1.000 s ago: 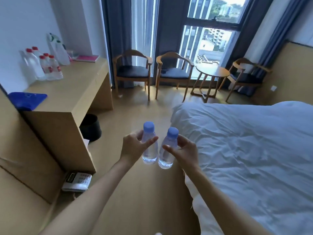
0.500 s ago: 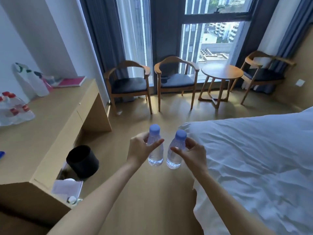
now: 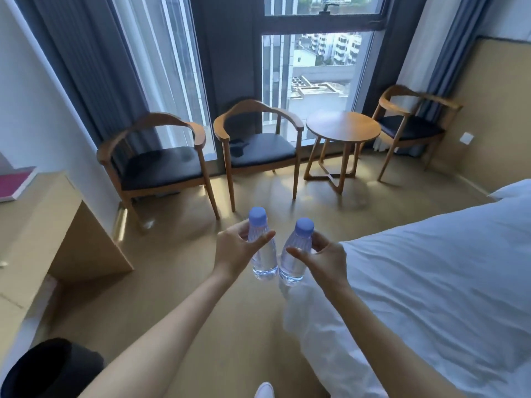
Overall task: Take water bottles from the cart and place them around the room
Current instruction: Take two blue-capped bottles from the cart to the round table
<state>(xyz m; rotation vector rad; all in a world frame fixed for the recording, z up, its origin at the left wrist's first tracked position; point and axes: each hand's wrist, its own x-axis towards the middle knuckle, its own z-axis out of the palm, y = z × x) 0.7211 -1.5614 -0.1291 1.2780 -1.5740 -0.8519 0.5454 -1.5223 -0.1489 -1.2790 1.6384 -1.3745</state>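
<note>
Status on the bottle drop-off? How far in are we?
Done: two bottles are off the cart, which is out of view. In hand: the left hand grips one water bottle and the right hand grips the other, both upright, carried between the desk and the bed. Left: neither is set down yet; the round table by the window is bare and looks a likely spot.

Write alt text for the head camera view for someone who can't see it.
A person's left hand and right hand each hold an upright, blue-capped water bottle, the left bottle and right bottle side by side above a tan floor. Ahead, three wooden armchairs and a round wooden table stand before a tall window; a white bed lies on the right.
</note>
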